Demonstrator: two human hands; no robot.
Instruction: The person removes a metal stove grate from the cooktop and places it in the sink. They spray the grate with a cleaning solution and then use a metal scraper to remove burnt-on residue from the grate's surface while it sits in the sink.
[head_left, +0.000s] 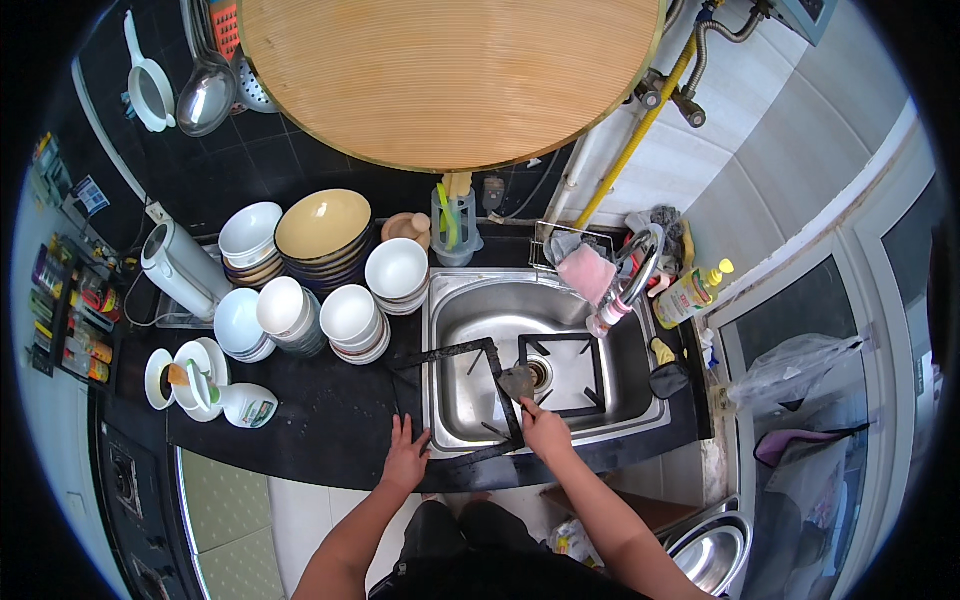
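A black square pan support (497, 361) lies across the left rim of the stainless steel sink (637, 420), partly over the counter. My left hand (406, 454) holds its near left corner at the counter's front edge; the dark metal under the fingers is hard to make out. In my right hand (546, 433) is a scraper (517, 383), its handle hidden in the fist. The worn, flat blade touches or nearly touches the support's right bar, above the basin. A second black pan support (598, 375) lies on the basin floor around the drain.
Stacked white bowls (350, 315) and cream bowls (324, 221) stand left of the sink, near a spray bottle (251, 406) and an electric kettle (180, 266). A tap (651, 251) with a pink cloth (587, 274) rises behind it. Dish soap (688, 297) stands right. A large round board (450, 82) hangs overhead.
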